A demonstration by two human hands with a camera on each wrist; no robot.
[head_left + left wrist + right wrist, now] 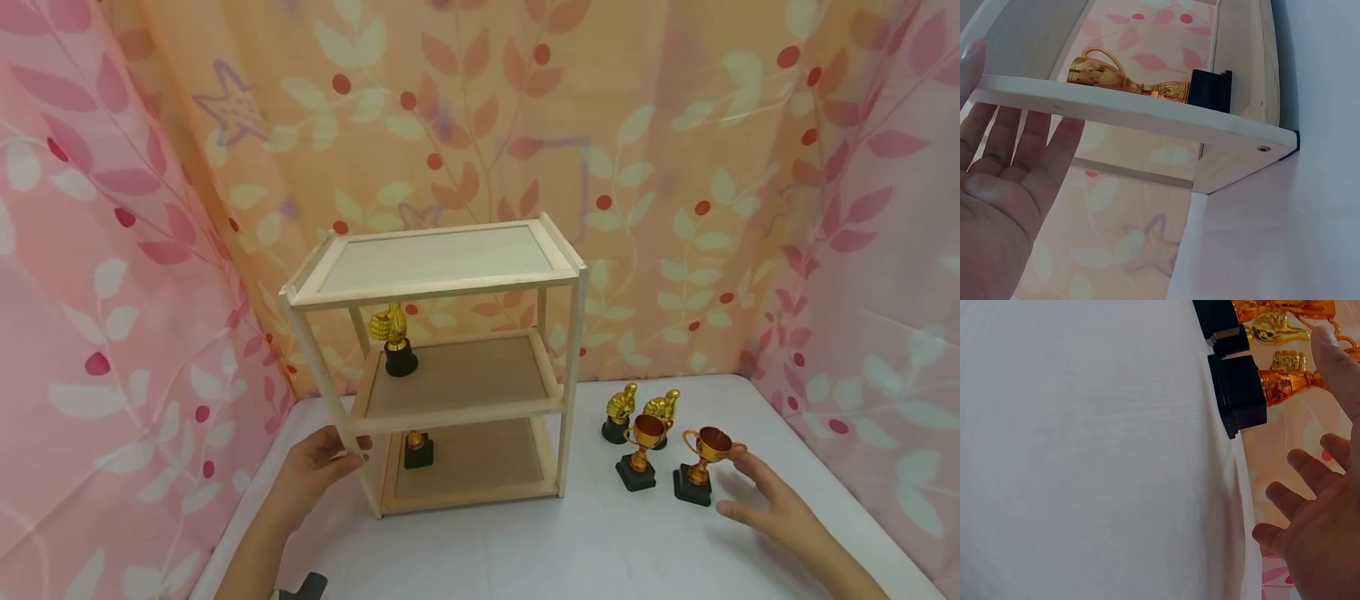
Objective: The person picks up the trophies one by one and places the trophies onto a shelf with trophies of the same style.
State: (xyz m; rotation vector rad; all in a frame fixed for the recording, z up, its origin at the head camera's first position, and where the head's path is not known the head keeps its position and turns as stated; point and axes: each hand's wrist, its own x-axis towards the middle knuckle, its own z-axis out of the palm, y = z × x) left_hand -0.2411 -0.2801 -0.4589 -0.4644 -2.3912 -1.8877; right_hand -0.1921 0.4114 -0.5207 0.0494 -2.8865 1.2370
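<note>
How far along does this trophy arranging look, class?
Apparently done: one thumbs-up trophy on the middle shelf, one cup below. In hand: left hand holds the rack; right hand, not gripping, is beside the nearest cup. Probably left: that cup, another cup and two thumbs-up trophies on the table.

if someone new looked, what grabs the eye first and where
A pale three-tier shelf probably stands out first, mid-scene on the white table, with a gold thumbs-up trophy on its middle tier. Next, the right hand beside a copper-coloured cup, right of the shelf.
</note>
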